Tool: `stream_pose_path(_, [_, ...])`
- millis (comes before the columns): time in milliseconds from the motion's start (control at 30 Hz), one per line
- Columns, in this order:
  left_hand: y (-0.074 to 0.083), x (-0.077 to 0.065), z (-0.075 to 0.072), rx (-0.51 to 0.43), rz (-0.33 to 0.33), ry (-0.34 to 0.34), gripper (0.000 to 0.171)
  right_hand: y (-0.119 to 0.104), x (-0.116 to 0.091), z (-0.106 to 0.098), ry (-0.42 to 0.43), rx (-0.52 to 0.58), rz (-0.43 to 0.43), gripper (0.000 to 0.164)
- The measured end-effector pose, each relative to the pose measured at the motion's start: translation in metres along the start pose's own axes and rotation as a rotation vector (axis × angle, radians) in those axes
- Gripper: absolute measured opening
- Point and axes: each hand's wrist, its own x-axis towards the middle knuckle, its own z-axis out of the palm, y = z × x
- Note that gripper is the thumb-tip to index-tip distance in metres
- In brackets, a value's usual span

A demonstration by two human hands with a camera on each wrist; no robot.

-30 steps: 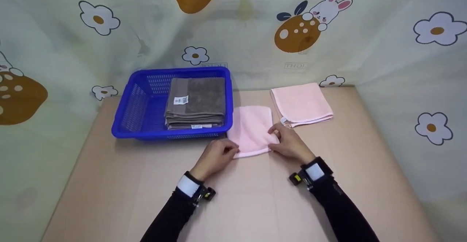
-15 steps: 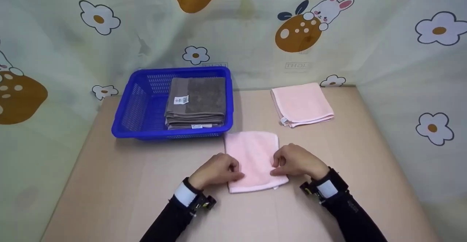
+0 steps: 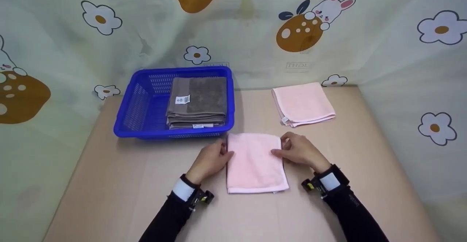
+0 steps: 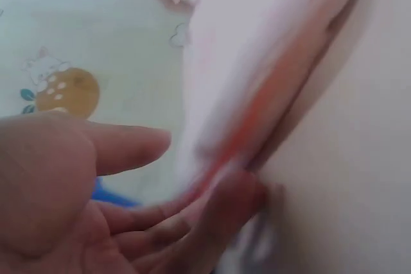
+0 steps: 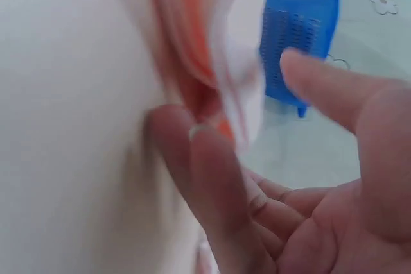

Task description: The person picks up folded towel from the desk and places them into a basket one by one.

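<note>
A folded pink towel [image 3: 255,165] with a pale border lies on the table in front of the basket. My left hand [image 3: 209,161] is at its left edge. In the left wrist view the left thumb [image 4: 131,149] stands apart from the fingers, whose tips are right at the towel's folded side. On the opposite edge is my right hand [image 3: 302,150]. Its thumb [image 5: 321,81] is also spread away, while the fingertips [image 5: 215,158] touch the layered edge low by the tabletop. A second folded pink towel [image 3: 304,101] lies at the back right.
A blue plastic basket [image 3: 127,132] stands at the back left, close behind the towel. Folded grey-brown towels [image 3: 204,96] are stacked in its right part. A printed curtain [image 3: 251,26] borders the table [image 3: 153,183] at the back and sides.
The near pink towel has come toward me, out from beside the basket. Both hands came back with it, then shifted from its surface to the far part of its side edges.
</note>
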Motion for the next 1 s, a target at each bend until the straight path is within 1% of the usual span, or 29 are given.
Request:
stream_pose_path(33, [0.000,0.001,0.003,-0.023,-0.010,-0.017,0.045,0.001,0.001,0.002,-0.007,-0.012,0.002,0.056])
stream_pose_path(100, [0.000,0.002,0.008,-0.066,-0.022,-0.058,0.068,0.001,0.004,0.006,-0.015,-0.038,0.008,0.058])
stream_pose_path(133, [0.000,0.003,0.010,-0.083,-0.021,-0.070,0.076,0.001,0.005,0.008,-0.018,-0.041,0.012,0.058])
stream_pose_path(167, [-0.001,0.003,0.012,-0.096,-0.025,-0.082,0.078,0.002,0.006,0.010,-0.018,-0.044,0.008,0.059])
stream_pose_path(200, [-0.002,0.004,0.013,-0.108,-0.034,-0.093,0.078,0.002,0.007,0.011,-0.011,-0.044,0.010,0.061])
stream_pose_path(233, [-0.003,0.005,0.013,-0.121,-0.046,-0.103,0.070,0.002,0.008,0.011,-0.006,-0.039,0.007,0.065])
stream_pose_path(333, [-0.006,0.007,0.013,-0.151,-0.056,-0.113,0.039,0.003,0.010,0.012,-0.002,-0.014,-0.025,0.075])
stream_pose_path(367, [-0.007,0.007,0.013,-0.164,-0.052,-0.119,0.033,0.004,0.010,0.012,-0.004,-0.007,-0.045,0.073])
stream_pose_path(400, [-0.008,0.008,0.012,-0.175,-0.043,-0.123,0.030,0.005,0.010,0.012,-0.009,-0.003,-0.058,0.069])
stream_pose_path(467, [-0.009,0.008,0.012,-0.203,-0.020,-0.129,0.027,0.006,0.011,0.013,-0.020,0.010,-0.096,0.054])
stream_pose_path(533, [-0.008,0.009,0.013,-0.233,-0.008,-0.138,0.027,0.008,0.011,0.015,-0.023,0.030,-0.126,0.043])
stream_pose_path(567, [-0.008,0.009,0.013,-0.246,-0.010,-0.141,0.028,0.008,0.011,0.015,-0.022,0.035,-0.138,0.040])
stream_pose_path(633, [-0.007,0.010,0.013,-0.266,-0.035,-0.144,0.036,0.007,0.011,0.017,-0.027,0.054,-0.154,0.040])
stream_pose_path(667, [-0.008,0.010,0.014,-0.272,-0.048,-0.145,0.042,0.007,0.011,0.018,-0.030,0.062,-0.156,0.041])
stream_pose_path(733, [-0.009,0.011,0.014,-0.283,-0.069,-0.148,0.056,0.006,0.011,0.019,-0.029,0.064,-0.145,0.044])
stream_pose_path(800, [-0.011,0.011,0.014,-0.305,-0.074,-0.157,0.065,0.005,0.010,0.019,-0.027,0.057,-0.121,0.045])
stream_pose_path(867, [-0.013,0.012,0.014,-0.332,-0.054,-0.169,0.065,0.005,0.010,0.019,-0.022,0.065,-0.102,0.043])
stream_pose_path(933, [-0.014,0.012,0.015,-0.356,-0.027,-0.178,0.059,0.004,0.010,0.020,-0.010,0.089,-0.090,0.040])
stream_pose_path(1000, [-0.015,0.011,0.015,-0.375,-0.007,-0.180,0.055,0.004,0.009,0.020,-0.003,0.138,-0.094,0.037])
